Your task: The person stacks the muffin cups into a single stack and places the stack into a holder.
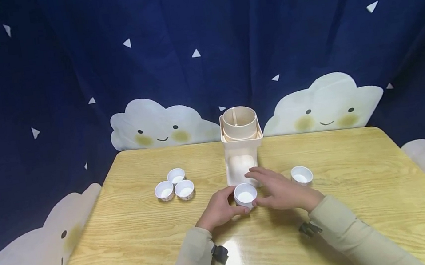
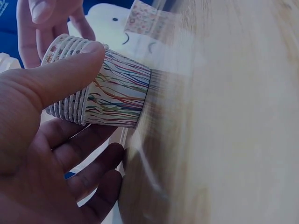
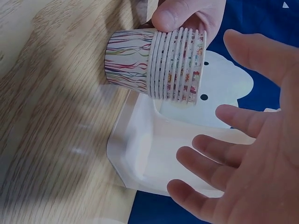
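A stack of paper cups [image 1: 245, 194] with white insides stands on the table in front of a cream-coloured dispenser [image 1: 239, 124]. In the left wrist view, the lowest cup shows coloured wavy stripes [image 2: 119, 88], and several rims are nested above it. My left hand [image 1: 219, 208] grips the stack from the left, thumb on the near side and fingers round the far side. On the right, my right hand [image 1: 282, 187] is spread beside the stack; the right wrist view shows its fingers [image 3: 210, 163] apart from the cups.
Three white-lined paper cups [image 1: 184, 190] stand grouped at the left of the table. One more cup [image 1: 302, 175] is on the right, just behind my right wrist. A dark blue curtain [image 1: 182, 29] with smiling clouds hangs behind the wooden table [image 1: 137, 232].
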Available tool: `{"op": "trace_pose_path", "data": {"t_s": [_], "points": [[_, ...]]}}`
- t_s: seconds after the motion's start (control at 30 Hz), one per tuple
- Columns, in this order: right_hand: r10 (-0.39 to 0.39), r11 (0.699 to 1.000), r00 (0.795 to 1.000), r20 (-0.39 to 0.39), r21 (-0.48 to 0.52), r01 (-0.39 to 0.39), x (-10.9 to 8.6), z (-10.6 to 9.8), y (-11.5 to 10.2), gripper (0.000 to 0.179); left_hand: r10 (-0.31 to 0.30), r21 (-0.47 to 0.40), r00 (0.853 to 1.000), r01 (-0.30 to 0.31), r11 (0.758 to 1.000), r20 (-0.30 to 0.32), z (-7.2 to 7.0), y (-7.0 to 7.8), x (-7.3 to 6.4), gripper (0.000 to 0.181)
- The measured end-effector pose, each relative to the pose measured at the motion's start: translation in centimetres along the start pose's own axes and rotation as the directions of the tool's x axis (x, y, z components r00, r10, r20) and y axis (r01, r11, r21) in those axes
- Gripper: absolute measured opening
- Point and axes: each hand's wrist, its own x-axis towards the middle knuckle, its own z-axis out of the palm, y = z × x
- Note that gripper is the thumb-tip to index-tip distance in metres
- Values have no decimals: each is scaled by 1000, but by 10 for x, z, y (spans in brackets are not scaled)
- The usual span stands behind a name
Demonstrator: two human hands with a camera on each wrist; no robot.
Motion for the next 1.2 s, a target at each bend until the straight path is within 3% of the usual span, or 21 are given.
{"op": "trace_pose_path", "data": {"t_s": [1.0, 1.2], "points": [[10, 1000, 998, -65, 28, -8, -11, -12, 17, 62, -10, 3, 1000, 10, 1000, 5, 0, 0, 0, 64], [46, 998, 997, -70, 34, -44, -15, -16, 22, 60, -15, 12, 1000, 15, 1000, 4, 0, 0, 0, 66]]}}
